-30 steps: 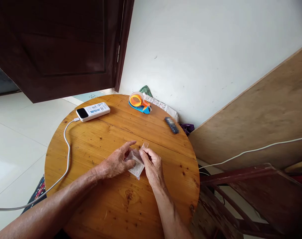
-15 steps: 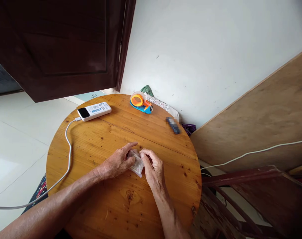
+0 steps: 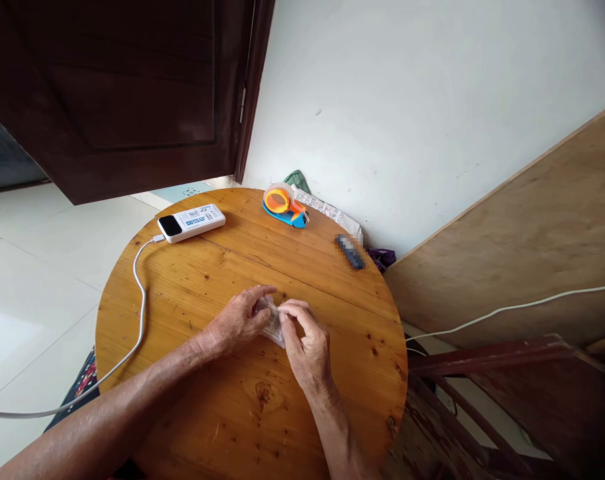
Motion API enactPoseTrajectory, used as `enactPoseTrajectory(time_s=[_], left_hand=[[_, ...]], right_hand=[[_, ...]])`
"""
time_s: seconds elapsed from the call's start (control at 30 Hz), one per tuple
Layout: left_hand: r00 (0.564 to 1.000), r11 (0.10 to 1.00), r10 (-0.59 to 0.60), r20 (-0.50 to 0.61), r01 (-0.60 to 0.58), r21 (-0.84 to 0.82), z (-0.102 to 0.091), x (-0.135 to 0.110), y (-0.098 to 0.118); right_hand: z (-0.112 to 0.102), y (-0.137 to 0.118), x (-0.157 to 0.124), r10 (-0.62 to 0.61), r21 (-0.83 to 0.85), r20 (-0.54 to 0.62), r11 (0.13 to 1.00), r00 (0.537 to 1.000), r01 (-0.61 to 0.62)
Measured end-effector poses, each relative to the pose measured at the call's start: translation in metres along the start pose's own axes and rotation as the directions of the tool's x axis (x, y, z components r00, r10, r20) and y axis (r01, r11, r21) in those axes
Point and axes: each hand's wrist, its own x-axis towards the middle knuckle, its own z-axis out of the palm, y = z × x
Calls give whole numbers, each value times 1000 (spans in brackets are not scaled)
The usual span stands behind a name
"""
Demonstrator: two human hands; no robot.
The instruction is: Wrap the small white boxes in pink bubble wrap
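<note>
On the round wooden table [image 3: 262, 413] lies a small, flat, clear plastic packet [image 3: 274, 328]; what is inside cannot be made out. My left hand [image 3: 237, 319] grips its left side, thumb on top and index finger stretched out past the far edge. My right hand [image 3: 306, 337] is on the right side, thumb and index finger pinched together at the packet's upper right edge. Its fingers partly cover that edge of the packet.
An orange and blue tape dispenser [image 3: 285, 205] stands at the table's far edge. Left of it lies a white power bank [image 3: 192, 223] with a white cable [image 3: 141, 300] plugged in. A dark blurred object [image 3: 350, 252] lies far right. A wooden chair [image 3: 487, 360] stands to the right.
My right hand's thumb and fingers have shifted slightly left over the packet's upper right edge. My left hand stays nearly still on it. The whole view has shifted a little.
</note>
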Motion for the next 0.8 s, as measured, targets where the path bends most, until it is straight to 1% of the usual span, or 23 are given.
enactPoseTrajectory(time_s=[0.1, 0.2, 0.27, 0.33, 0.47, 0.6, 0.73, 0.8], left_hand=[[1000, 1000, -2, 16, 2, -14, -2, 1, 1], [1000, 1000, -12, 22, 12, -27, -3, 2, 0], [1000, 1000, -13, 22, 14, -20, -3, 3, 0], [1000, 1000, -9, 11, 9, 3, -2, 3, -2], [999, 999, 16, -32, -14, 48, 0, 1, -3], [998, 994, 56, -30, -53, 101, -1, -2, -2], [984, 972, 154, -89, -135, 191, -1, -1, -4], [981, 970, 166, -100, -144, 196, 0, 0, -5]], right_hand=[[-3, 1, -1, -56, -28, 33, 998, 998, 57], [-11, 3, -2, -97, -38, 109, 994, 989, 102], [-16, 6, -3, -108, -42, 169, 992, 980, 117], [-20, 9, -3, -113, -69, 206, 989, 972, 130], [-25, 13, -3, -166, -203, 193, 958, 967, 205], [-25, 13, -2, -213, -312, 180, 914, 960, 261], [-23, 14, -2, -197, -292, 193, 924, 961, 248], [-22, 15, -3, -181, -263, 197, 937, 963, 230]])
